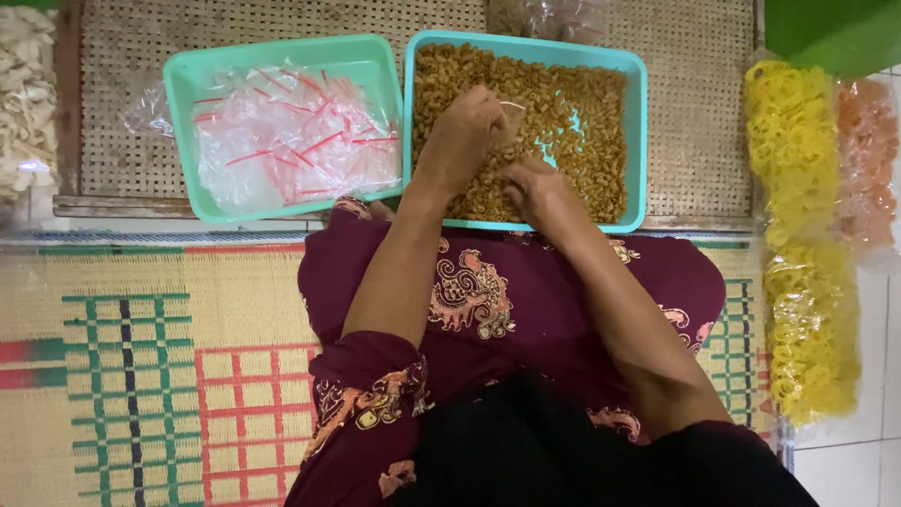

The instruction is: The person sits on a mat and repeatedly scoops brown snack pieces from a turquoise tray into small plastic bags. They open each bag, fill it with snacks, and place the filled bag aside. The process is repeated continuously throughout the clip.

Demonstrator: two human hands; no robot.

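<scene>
Our left hand [465, 131] pinches a small clear bag [511, 111] over the snack tray [638, 141]. Our right hand [535, 188] (at five o'clock from it) rests curled in the brown snacks [582, 103]; its hold we cannot tell.

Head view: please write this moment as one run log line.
left hand: in snack tray, small clear bag | right hand: on brown snacks | bag tray: beside, untouched

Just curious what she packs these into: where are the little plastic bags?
In the head view, the clear plastic bags lie in the green tray at left, beside the tray of brown snacks.
</scene>
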